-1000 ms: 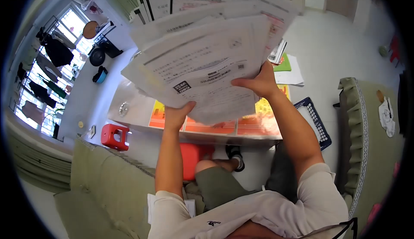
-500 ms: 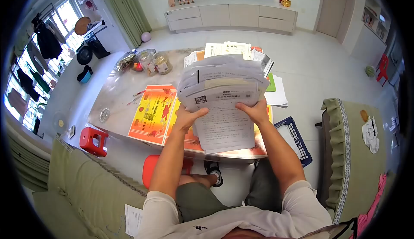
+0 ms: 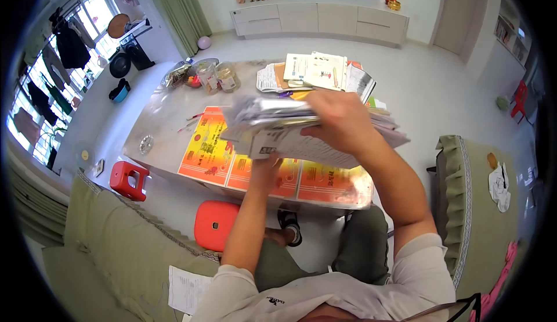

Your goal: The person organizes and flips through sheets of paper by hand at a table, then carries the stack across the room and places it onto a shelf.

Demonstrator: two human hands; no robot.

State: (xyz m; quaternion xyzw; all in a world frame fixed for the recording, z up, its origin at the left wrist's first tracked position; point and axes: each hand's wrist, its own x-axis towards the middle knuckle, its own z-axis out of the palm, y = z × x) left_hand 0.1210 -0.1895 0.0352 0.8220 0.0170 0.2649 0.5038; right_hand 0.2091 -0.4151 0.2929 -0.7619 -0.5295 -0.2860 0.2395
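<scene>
A thick stack of printed papers [image 3: 284, 139] is held above the table, its page edges turned upward and the left end smeared by motion. My right hand [image 3: 342, 121] grips it from above at the right, fingers and thumb wrapped over the top edge. My left hand [image 3: 267, 171] holds the lower left edge from below, its fingers partly hidden by the sheets. Beneath the stack, red and yellow printed boxes or sheets [image 3: 264, 174] lie along the table's front edge. Behind it rests a pile of booklets and papers [image 3: 316, 69].
Glass jars [image 3: 226, 78] stand at the back left of the table [image 3: 168, 113], with pens [image 3: 190, 123] and a glass ashtray-like dish [image 3: 146, 144] nearer. Red stools [image 3: 217, 224] sit by the front edge. Green-covered sofas flank me; a sheet [image 3: 188, 290] lies on the left one.
The stack has gone from facing me to tilted with its edges up. My right hand has moved up over its top edge; my left hand has shifted down and to the right.
</scene>
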